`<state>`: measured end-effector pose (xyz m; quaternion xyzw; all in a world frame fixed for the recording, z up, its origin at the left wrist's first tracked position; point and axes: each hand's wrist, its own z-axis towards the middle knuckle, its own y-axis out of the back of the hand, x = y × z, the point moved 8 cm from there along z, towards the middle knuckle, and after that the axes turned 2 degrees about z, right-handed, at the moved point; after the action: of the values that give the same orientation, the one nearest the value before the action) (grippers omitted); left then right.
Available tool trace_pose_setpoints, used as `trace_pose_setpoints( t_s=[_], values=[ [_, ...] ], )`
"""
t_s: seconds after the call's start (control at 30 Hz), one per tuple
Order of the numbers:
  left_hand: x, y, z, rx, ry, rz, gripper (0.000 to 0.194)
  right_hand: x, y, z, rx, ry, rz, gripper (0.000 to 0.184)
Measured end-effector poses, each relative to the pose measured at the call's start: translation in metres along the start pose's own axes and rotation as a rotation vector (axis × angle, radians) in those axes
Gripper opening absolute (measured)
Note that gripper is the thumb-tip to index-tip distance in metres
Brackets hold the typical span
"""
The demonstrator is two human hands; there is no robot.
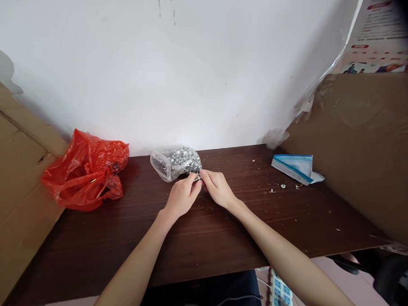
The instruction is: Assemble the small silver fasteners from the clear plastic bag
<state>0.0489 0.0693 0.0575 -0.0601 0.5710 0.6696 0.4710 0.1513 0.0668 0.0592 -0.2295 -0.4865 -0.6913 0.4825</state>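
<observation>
My left hand (183,195) and my right hand (218,186) meet over the middle of the dark wooden table (201,243). Both are closed, thumbs and fingers pinched around one small metallic piece (198,176). Its exact kind is too small to make out, and the fingers cover much of it. Just behind my hands lies a clear plastic bag (182,160) full of small silvery metal parts, its open mouth turned to the left.
A red plastic bag (90,171) sits at the left by a cardboard panel (19,179). Toward the right are a blue-and-white packet (294,167), a crumpled clear plastic cup (276,137), small white scraps (282,186) and another cardboard panel (369,150). A power strip (280,291) lies below the table.
</observation>
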Motion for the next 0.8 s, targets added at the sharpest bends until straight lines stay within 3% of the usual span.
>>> trace_pose_setpoints(
  t_s=[0.4, 0.8],
  values=[
    [0.004, -0.006, -0.002, 0.066, 0.005, 0.176, 0.023, -0.008, -0.001, 0.0, 0.042, -0.046, -0.095, 0.044],
    [0.001, 0.0, -0.003, 0.022, -0.045, 0.264, 0.027, -0.022, -0.004, 0.0, 0.041, -0.153, 0.093, 0.049]
  ],
)
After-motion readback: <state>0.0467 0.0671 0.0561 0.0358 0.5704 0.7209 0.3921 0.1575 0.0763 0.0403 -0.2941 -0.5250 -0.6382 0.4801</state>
